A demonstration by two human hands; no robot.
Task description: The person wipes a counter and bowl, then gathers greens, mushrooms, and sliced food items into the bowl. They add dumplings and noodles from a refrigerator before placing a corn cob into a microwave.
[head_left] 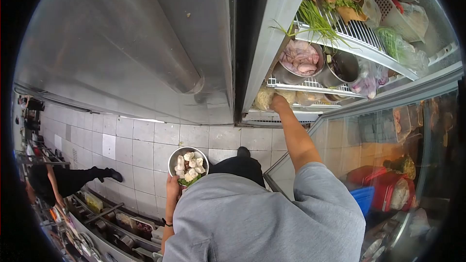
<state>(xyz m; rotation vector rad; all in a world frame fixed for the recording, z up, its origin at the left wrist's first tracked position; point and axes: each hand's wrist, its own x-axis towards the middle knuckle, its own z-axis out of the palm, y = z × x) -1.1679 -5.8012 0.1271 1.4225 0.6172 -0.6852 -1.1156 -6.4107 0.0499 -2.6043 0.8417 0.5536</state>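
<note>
A round metal bowl point(205, 170) is held by its lower left side in my left hand point(173, 186), its fingers partly hidden under it. White chunks point(190, 163) fill most of the bowl, with green leaves point(186, 182) along its near edge. My right hand point(278, 103) reaches into the open fridge, low on a shelf. Right beside it is a clear plastic bag of pale, stringy food point(264, 98); its fingertips are hidden, and I cannot tell whether they grip the bag. More pale bags point(306, 98) lie to its right.
Above, a wire shelf point(310, 85) carries a pot of raw meat point(299, 58) and a dark-filled pot point(343, 68). Long green stalks point(315, 19) overhang the top shelf. The glass door point(340, 131) stands open at right. Another person point(53, 184) works at the counter point(107, 228) behind.
</note>
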